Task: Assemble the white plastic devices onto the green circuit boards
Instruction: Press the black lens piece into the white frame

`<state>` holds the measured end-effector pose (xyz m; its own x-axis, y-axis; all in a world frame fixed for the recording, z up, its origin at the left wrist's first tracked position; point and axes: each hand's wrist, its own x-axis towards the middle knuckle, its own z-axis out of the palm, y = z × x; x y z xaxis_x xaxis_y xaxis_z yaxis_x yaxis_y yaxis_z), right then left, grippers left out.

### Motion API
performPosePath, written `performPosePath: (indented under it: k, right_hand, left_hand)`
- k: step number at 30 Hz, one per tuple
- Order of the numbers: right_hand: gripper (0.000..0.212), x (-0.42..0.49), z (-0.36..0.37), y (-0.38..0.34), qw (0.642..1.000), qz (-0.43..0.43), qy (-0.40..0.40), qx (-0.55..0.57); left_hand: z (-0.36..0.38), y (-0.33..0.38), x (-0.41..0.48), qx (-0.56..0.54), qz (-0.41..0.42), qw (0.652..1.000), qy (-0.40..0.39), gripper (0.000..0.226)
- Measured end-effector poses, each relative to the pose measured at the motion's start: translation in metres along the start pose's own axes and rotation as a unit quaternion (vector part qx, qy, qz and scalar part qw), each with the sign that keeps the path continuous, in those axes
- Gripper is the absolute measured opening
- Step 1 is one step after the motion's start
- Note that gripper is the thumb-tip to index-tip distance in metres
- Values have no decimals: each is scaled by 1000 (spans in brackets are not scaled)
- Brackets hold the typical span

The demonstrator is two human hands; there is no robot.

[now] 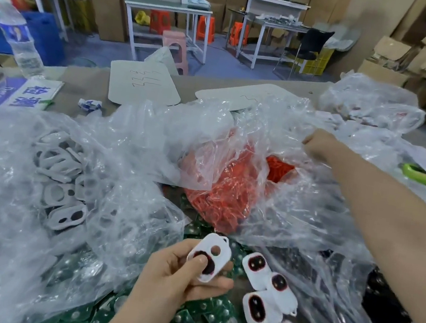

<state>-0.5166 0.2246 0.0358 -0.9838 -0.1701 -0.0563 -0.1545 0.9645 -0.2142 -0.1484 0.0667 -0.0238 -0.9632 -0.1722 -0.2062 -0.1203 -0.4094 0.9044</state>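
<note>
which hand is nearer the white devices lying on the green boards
Left. The left hand, holding a white shell, is just beside the white devices; the right hand is farther back, pinching the clear bag.

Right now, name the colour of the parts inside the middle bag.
Orange-red plastic parts; head view.

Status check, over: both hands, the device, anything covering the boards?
Left grip holds one white plastic device, thumb on it. Right grip pinches the clear bag over red parts. Green circuit boards below, partly under loose plastic.
</note>
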Motion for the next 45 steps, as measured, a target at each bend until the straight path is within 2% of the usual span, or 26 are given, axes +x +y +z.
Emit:
performPosePath:
  k: [1, 11, 14, 20, 24, 26, 28, 31, 34, 37, 40, 42, 45]
  right_hand:
    - [34, 5, 3, -1, 1000, -2, 8, -1]
    - [23, 28, 11, -13, 999, -21, 50, -8]
    - [14, 29, 13, -16, 999, -23, 37, -2]
    - [18, 28, 11, -9, 998, -57, -4, -9]
    - [33, 29, 6, -7, 997, -73, 1, -25]
    - [22, 32, 4, -5, 996, -83, -8, -29]
    - [20, 36, 3, -4, 995, -94, -17, -36]
    - [29, 39, 8, -6, 996, -86, 2, -35]
    - [17, 41, 13, -5, 997, -50, 48, -29]
    - [21, 45, 16, -4, 988, -40, 150, 22]
    - [16, 40, 3, -13, 960, -59, 241, 127]
    - [13, 29, -12, -25, 941, -68, 250, 218]
    - [11, -5, -34, -43, 915, -96, 213, 328]
  left_hand:
    - [1, 0, 1, -2, -3, 1000, -7, 24]
    - [3, 1, 2, 15, -16, 999, -36, 25]
    - [4, 4, 0, 15, -9, 999, -40, 28]
    - [4, 3, -1, 41, 5, 998, -38, 28]
    - [2, 6, -1, 24, 12, 999, -27, 29]
    - [1, 6, 0, 21, 14, 1000, -18, 29]
    - [1, 7, 1, 22, 15, 1000, -13, 29]
    - [0, 6, 2, 26, 10, 1000, -14, 30]
    - [0, 6, 2, 25, 3, 1000, -9, 30]
    - [2, 5, 2, 11, 0, 1000, -1, 28]
    - [2, 5, 3, 8, -2, 1000, 7, 29]
    - [1, 4, 3, 13, -6, 1000, 5, 38]
    - [0, 4, 2, 32, 2, 1000, -1, 43]
